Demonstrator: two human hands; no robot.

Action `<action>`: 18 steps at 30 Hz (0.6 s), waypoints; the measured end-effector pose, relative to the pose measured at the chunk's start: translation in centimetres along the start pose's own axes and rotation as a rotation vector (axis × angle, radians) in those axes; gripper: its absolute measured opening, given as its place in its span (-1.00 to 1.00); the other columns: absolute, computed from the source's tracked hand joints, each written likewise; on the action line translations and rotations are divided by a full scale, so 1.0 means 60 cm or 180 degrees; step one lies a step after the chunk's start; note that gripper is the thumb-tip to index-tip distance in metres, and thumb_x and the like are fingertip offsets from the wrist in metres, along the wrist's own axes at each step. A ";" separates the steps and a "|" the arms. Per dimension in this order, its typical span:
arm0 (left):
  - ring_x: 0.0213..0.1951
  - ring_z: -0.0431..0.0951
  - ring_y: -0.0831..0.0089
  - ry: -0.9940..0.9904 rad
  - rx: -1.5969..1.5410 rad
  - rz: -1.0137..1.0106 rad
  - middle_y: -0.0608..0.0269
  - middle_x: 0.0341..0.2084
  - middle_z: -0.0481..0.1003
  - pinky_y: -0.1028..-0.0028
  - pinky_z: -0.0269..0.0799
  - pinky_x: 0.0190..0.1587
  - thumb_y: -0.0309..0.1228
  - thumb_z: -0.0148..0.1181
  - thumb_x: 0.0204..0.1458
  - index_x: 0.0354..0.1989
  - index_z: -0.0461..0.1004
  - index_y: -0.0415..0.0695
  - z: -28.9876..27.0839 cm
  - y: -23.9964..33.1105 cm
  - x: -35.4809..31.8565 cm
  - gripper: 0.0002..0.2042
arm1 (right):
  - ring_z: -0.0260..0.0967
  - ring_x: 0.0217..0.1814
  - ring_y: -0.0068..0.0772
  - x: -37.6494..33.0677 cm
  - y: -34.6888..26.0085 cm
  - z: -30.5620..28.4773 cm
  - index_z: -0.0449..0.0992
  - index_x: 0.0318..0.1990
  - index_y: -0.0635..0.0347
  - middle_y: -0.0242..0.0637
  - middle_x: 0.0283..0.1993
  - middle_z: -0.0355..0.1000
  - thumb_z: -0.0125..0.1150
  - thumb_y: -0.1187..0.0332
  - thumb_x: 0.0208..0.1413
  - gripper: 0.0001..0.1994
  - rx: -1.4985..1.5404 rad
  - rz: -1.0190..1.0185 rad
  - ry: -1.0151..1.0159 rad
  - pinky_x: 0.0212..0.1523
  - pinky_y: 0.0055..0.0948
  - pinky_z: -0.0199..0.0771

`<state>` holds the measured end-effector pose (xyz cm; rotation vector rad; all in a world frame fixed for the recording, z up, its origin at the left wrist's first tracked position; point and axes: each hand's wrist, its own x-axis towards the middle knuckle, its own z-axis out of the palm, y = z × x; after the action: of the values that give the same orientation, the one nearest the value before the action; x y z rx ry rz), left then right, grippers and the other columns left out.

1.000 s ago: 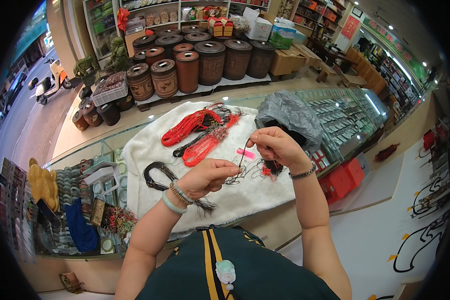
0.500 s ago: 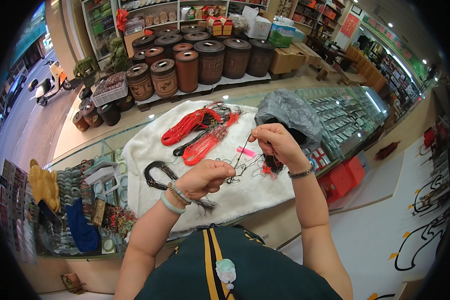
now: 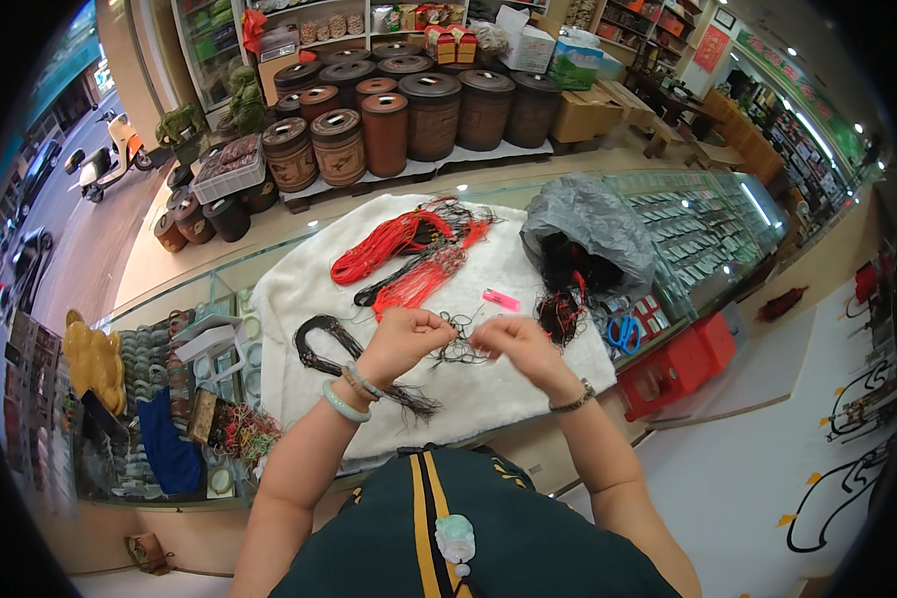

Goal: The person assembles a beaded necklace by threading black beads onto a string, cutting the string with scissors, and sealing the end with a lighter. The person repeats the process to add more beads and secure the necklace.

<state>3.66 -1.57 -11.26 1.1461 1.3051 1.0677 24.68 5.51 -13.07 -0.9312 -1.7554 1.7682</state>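
Observation:
My left hand (image 3: 406, 341) is closed in a pinch on a thin black cord, above a white fluffy cloth. Close by on its right, my right hand (image 3: 521, 349) has its fingers bent toward the left one; motion smears its fingertips, so its grip is unclear. Loose black cords (image 3: 457, 349) lie tangled between and below the hands. Just beyond my right hand is a small bright pink object (image 3: 501, 299). Farther off rests a bundle of red cords (image 3: 374, 249), beside a black and red bundle (image 3: 431, 279). A looped black cord bundle (image 3: 319, 344) lies left of my left hand.
The white cloth (image 3: 508, 409) covers part of a glass counter. A grey plastic bag (image 3: 588, 224) holding dark cords stands at right, near blue-handled scissors (image 3: 623, 334). A white stand (image 3: 209, 349) and bangles occupy the left. Brown lidded jars (image 3: 434, 115) line the far side.
My right hand has come down and nearer to me. The dark cord stretched up between both hands no longer shows taut. The view has shifted slightly, bringing the blue scissors into sight.

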 end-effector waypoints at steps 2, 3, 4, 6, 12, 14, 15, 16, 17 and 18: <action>-0.64 0.44 0.59 0.0251 0.0716 0.0232 0.34 -0.67 0.51 0.54 0.34 -0.55 -0.34 0.25 -0.02 -0.47 0.57 -0.24 0.002 -0.010 0.002 -0.81 | 0.43 -0.32 -0.61 -0.011 0.017 0.033 0.54 -0.22 0.28 -0.33 -0.30 0.53 0.06 0.20 0.26 -0.71 0.0833 0.0500 -0.0439 -0.27 -0.60 0.43; -0.63 0.47 0.52 0.0389 0.0971 0.0479 0.29 -0.68 0.51 0.50 0.36 -0.54 -0.34 0.25 -0.04 -0.47 0.58 -0.23 0.004 -0.014 -0.001 -0.82 | 0.44 -0.31 -0.58 -0.010 0.025 0.048 0.53 -0.20 0.27 -0.31 -0.28 0.53 0.03 0.18 0.28 -0.69 0.1151 0.0493 -0.0477 -0.26 -0.57 0.46; -0.62 0.50 0.46 0.0541 0.1334 0.0479 0.23 -0.69 0.51 0.46 0.38 -0.53 -0.34 0.24 -0.06 -0.47 0.58 -0.22 0.009 -0.017 -0.006 -0.82 | 0.46 -0.22 -0.52 -0.004 0.031 0.059 0.49 -0.10 0.30 -0.26 -0.21 0.52 -0.03 0.20 0.31 -0.68 0.1357 0.0585 -0.0423 -0.17 -0.53 0.48; -0.57 0.56 0.17 0.0809 0.2063 0.0738 0.05 -0.64 0.52 0.30 0.44 -0.50 -0.33 0.20 -0.08 -0.47 0.58 -0.16 0.019 -0.019 -0.021 -0.85 | 0.46 -0.21 -0.52 0.007 0.041 0.077 0.49 -0.10 0.28 -0.27 -0.20 0.51 -0.04 0.21 0.32 -0.70 0.1918 0.0604 -0.0304 -0.15 -0.52 0.48; -0.51 0.57 0.12 0.1130 0.2569 0.0994 0.07 -0.57 0.55 0.29 0.48 -0.45 -0.40 0.20 -0.04 -0.33 0.56 -0.16 0.053 -0.015 -0.059 -0.86 | 0.46 -0.15 -0.46 0.023 0.048 0.099 0.47 -0.09 0.22 -0.27 -0.17 0.50 0.02 0.25 0.28 -0.76 0.2559 0.0596 -0.0125 -0.06 -0.43 0.48; -0.53 0.58 0.20 0.1044 0.2498 0.0931 0.11 -0.54 0.56 0.38 0.50 -0.43 -0.41 0.25 -0.06 -0.28 0.56 -0.16 0.061 -0.015 -0.081 -0.83 | 0.45 -0.14 -0.45 0.025 0.044 0.094 0.45 -0.06 0.22 -0.24 -0.16 0.50 0.02 0.27 0.28 -0.77 0.2760 0.0545 -0.0116 -0.05 -0.42 0.47; -0.54 0.58 0.23 0.0822 0.2322 0.1024 0.13 -0.55 0.56 0.40 0.49 -0.43 -0.40 0.26 -0.06 -0.28 0.55 -0.16 0.063 -0.016 -0.095 -0.82 | 0.45 -0.13 -0.45 0.024 0.040 0.089 0.44 -0.05 0.22 -0.24 -0.16 0.50 0.01 0.28 0.28 -0.77 0.2722 0.0671 -0.0063 -0.04 -0.42 0.47; -0.55 0.58 0.26 0.0605 0.2144 0.1116 0.14 -0.56 0.56 0.42 0.49 -0.44 -0.39 0.28 -0.07 -0.29 0.55 -0.17 0.062 -0.017 -0.110 -0.82 | 0.45 -0.13 -0.44 0.023 0.035 0.081 0.43 -0.04 0.22 -0.23 -0.17 0.50 0.01 0.28 0.29 -0.77 0.2707 0.0668 -0.0110 -0.04 -0.41 0.47; -0.56 0.58 0.29 0.0413 0.1940 0.1219 0.16 -0.56 0.55 0.44 0.49 -0.44 -0.38 0.30 -0.07 -0.29 0.55 -0.17 0.059 -0.018 -0.122 -0.81 | 0.46 -0.13 -0.44 0.022 0.030 0.072 0.42 -0.03 0.22 -0.22 -0.17 0.50 0.00 0.28 0.29 -0.77 0.2662 0.0725 -0.0105 -0.04 -0.41 0.47; -0.53 0.57 0.39 0.0249 0.1834 0.1266 0.17 -0.49 0.56 0.49 0.47 -0.45 -0.39 0.32 -0.06 -0.28 0.55 -0.19 0.054 -0.020 -0.128 -0.80 | 0.39 -0.30 -0.53 0.018 0.023 0.063 0.43 -0.05 0.22 -0.32 -0.31 0.46 -0.01 0.30 0.29 -0.78 0.2602 0.0750 -0.0236 -0.20 -0.51 0.44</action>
<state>6.76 -9.40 -11.50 1.8700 1.5377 1.0493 21.33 3.71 -14.80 -0.7192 -0.8070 2.3929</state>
